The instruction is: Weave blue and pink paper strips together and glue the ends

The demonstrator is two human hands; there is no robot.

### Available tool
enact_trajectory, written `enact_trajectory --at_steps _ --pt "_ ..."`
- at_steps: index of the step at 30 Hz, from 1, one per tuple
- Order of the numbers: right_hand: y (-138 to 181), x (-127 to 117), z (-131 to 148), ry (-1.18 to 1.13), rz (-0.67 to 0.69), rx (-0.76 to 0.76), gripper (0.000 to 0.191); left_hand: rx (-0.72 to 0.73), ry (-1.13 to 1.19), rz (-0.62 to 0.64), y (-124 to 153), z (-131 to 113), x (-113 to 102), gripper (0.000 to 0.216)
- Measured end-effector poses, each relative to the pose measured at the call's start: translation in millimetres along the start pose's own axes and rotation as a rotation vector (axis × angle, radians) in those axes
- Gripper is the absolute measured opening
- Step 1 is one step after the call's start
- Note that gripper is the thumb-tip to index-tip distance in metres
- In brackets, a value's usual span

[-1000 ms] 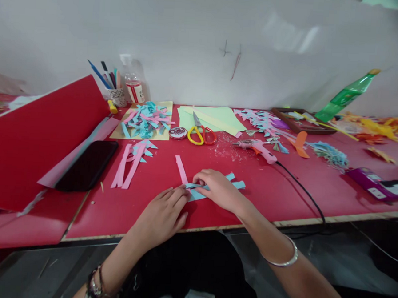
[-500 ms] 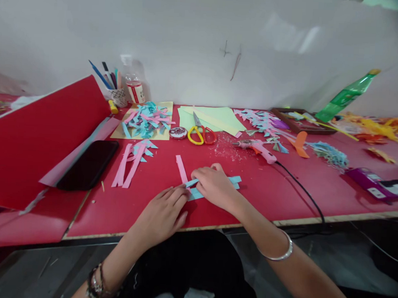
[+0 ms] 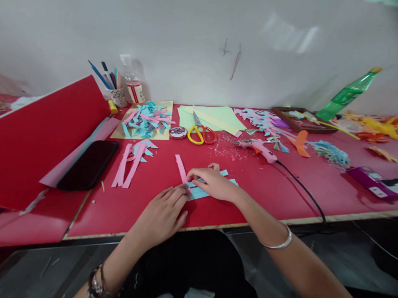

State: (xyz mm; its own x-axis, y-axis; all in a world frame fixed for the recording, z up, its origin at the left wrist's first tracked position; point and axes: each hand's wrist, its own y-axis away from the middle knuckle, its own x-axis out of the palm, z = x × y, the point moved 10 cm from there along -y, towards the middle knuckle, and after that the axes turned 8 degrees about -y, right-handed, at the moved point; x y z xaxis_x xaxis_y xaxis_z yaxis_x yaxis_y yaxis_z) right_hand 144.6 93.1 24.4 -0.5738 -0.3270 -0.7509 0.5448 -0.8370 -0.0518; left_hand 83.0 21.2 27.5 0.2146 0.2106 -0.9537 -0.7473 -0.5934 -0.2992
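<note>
Two bare hands meet over the paper strips just below the middle of the frame. The left hand (image 3: 165, 211) lies palm down on the table (image 3: 125, 212), its forearm rising from the lower left of the frame; its grip is unclosed, with the fingers stretched nearly flat and close together, the thumb set apart toward the frame's right, and the fingertips resting where the strips meet. The right hand (image 3: 213, 184) comes in from the lower right, its forearm slanting up and leftward; it is arched over the strips with fingers bent, one raised behind the others, and a small gap shows between thumb and forefinger. Whether that grip pinches a strip, I cannot tell. The light-blue strips (image 3: 198, 193) lie beneath the right hand, long axes running roughly across the frame and tilting upward to the right; their right ends poke out beyond the hand, and their left ends reach the left fingertips. One pink strip (image 3: 181, 168) stands steeply to them, its free end pointing to the upper left and its lower end at the left fingertips. Beyond it lie scissors (image 3: 204, 132), blades toward the top of the frame.
</note>
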Motion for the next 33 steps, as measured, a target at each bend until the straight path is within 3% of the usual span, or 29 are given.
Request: enact_trajectory --at_steps 7,23,33 --pt "0.1 3.7 -3.1 -0.041 0.056 -0.006 0.017 -0.001 -0.011 0.023 -0.5 0.9 2.6 0.029" --pt "1.2 -4.1 -9.1 -0.019 0.016 0.053 0.013 -0.026 0.005 -0.011 -1.2 0.3 -4.0 0.028" --pt "2.6 -0.6 -8.1 -0.051 0.046 0.015 0.016 -0.032 -0.010 0.020 -0.9 1.3 -0.6 0.027"
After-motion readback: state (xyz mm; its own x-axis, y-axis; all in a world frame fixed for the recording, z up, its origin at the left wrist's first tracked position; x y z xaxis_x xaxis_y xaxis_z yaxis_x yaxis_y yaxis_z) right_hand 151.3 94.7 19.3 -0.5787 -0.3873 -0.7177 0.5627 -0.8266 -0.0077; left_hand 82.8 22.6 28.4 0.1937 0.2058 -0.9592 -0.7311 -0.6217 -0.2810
